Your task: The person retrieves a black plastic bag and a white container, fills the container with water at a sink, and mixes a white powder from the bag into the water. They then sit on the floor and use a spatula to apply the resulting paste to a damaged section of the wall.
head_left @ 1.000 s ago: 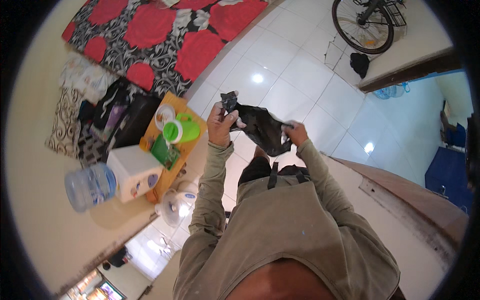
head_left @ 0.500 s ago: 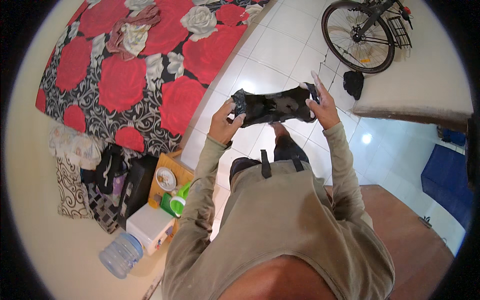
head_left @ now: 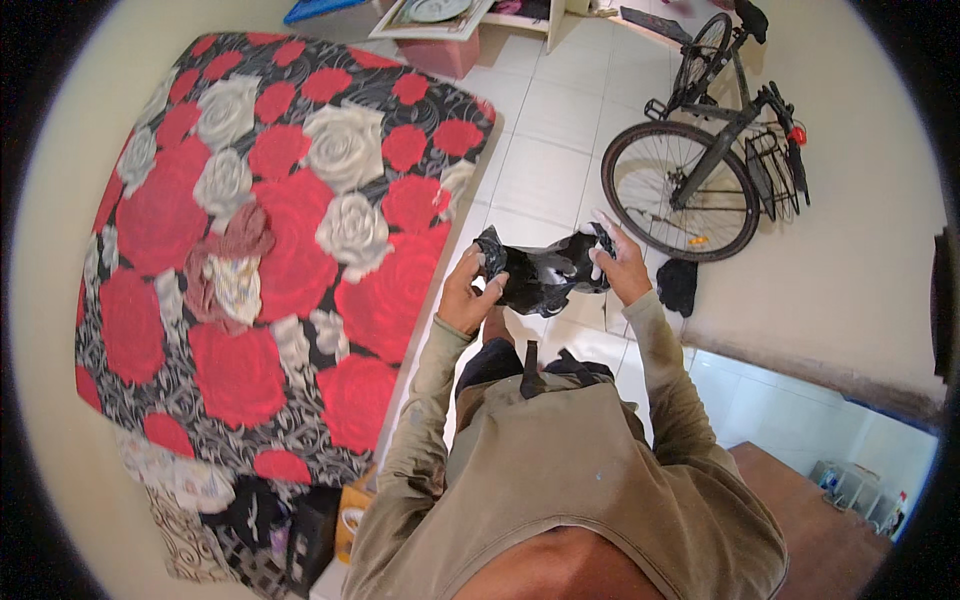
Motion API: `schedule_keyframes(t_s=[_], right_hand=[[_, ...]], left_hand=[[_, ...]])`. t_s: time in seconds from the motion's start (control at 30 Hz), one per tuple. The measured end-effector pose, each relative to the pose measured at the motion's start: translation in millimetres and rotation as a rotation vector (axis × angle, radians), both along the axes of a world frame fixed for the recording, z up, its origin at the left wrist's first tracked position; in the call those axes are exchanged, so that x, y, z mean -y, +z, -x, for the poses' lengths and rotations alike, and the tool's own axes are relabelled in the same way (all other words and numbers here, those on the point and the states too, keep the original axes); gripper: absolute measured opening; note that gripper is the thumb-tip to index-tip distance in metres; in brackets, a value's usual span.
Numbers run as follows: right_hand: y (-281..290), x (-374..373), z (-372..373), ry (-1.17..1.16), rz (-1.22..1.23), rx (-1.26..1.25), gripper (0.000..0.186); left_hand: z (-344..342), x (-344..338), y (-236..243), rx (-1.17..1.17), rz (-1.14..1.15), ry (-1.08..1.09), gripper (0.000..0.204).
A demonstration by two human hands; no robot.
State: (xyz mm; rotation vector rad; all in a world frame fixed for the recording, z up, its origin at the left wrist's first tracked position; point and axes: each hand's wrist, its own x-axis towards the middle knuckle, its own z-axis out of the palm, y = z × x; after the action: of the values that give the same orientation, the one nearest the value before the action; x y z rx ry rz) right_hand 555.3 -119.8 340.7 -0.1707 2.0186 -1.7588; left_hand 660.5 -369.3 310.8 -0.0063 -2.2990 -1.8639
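Held out in front of me is a crumpled, glossy black plastic bag (head_left: 545,275), stretched sideways between both hands. My left hand (head_left: 470,290) pinches its left end, with the thumb over the front. At the right end, my right hand (head_left: 625,260) grips the bunched plastic. My fingertips have whitish smears. Below the bag are my bare leg and dark shorts (head_left: 480,365), above my olive top.
A mattress with a red rose cover (head_left: 230,370) fills the left, cloths (head_left: 230,280) on it. A bicycle (head_left: 720,150) leans at the upper right near a dark bundle (head_left: 678,290). White floor tiles (head_left: 540,140) run between them. A doorway with a brown door (head_left: 800,530) is lower right.
The view has swung forward, bringing more mattress and the whole bicycle in. My right hand has shifted its grip higher on the bag's end, and the bag is held stretched level between both hands.
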Motion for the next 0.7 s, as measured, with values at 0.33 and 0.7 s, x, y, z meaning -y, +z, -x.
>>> schedule_keyframes(t_s=[0.33,0.7], right_hand=[[-12,36,272,-0.255,-0.054,-0.162,0.052],[-34,11,601,-0.436,0.172,-0.121,0.047]], left_hand=[[354,38,43,0.130,0.014,-0.244,0.033],[731,4,18,0.149,-0.162,-0.464,0.032]])
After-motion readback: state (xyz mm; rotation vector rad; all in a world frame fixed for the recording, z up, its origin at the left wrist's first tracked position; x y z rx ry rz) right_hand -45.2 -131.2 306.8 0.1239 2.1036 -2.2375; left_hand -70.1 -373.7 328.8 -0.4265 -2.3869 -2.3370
